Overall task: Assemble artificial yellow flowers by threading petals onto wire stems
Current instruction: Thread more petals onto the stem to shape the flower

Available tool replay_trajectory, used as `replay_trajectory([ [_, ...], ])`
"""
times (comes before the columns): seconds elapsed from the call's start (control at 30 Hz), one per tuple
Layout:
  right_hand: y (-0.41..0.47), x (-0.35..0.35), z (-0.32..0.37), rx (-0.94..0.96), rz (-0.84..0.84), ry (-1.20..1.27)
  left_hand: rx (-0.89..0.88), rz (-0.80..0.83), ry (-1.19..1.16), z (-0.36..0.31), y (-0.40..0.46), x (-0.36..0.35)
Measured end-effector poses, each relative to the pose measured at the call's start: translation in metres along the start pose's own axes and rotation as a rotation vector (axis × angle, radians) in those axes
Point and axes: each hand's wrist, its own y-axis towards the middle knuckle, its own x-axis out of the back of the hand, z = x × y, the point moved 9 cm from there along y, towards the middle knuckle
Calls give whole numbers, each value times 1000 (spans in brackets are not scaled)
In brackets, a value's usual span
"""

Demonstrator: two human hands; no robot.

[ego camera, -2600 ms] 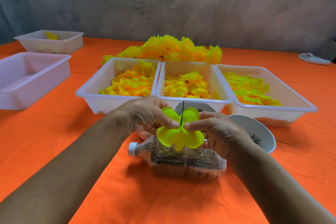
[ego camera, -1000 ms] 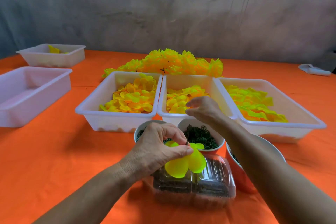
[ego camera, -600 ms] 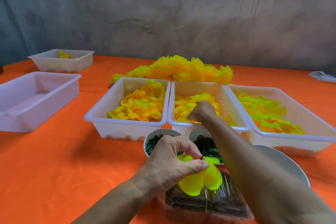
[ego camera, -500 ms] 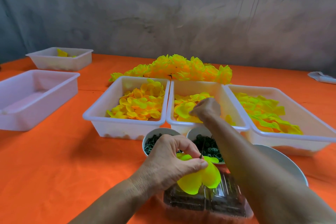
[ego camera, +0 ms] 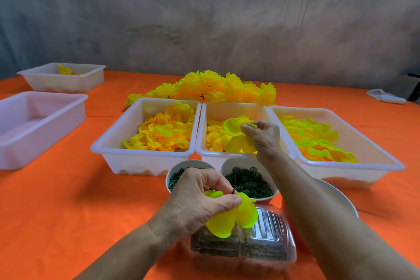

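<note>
My left hand [ego camera: 200, 202] pinches a partly built yellow flower [ego camera: 234, 216], its petals hanging down and a short dark wire stem tip [ego camera: 233, 190] poking up between thumb and fingers. It sits low at the centre, over a clear plastic bottle [ego camera: 245, 248] lying on its side. My right hand [ego camera: 261, 135] reaches into the middle white tray [ego camera: 227, 155] and pinches a yellow-green petal piece [ego camera: 234, 127], lifted just above the heap of petals.
White trays of yellow petals stand left [ego camera: 127, 150] and right [ego camera: 354, 166] of the middle one. Two small bowls [ego camera: 248, 184] of dark green parts stand before them. Finished flowers [ego camera: 211, 88] are heaped behind. Two more white trays [ego camera: 34, 125] stand at far left.
My right hand let go of the flower, reached into the middle tray and lifted a petal piece. My left hand kept holding the flower low over the bottle.
</note>
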Motion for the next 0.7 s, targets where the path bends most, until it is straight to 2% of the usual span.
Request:
replay_trajectory([
  [0.23, -2, 4, 17, 67, -34, -106, 3, 11, -3, -1, 0, -1],
  [0.3, -3, 3, 19, 31, -16, -50, 7, 16, -14, -1, 0, -2],
  [0.5, -13, -8, 11, -260, 100, 293, 1, 18, -5, -2, -2, -2],
  [0.6, -14, -6, 11, -255, 112, 353, -4, 16, -8, -2, -2, -2],
  [0.7, -11, 1, 9, -225, 55, 314, -9, 14, -7, -2, -1, -2],
])
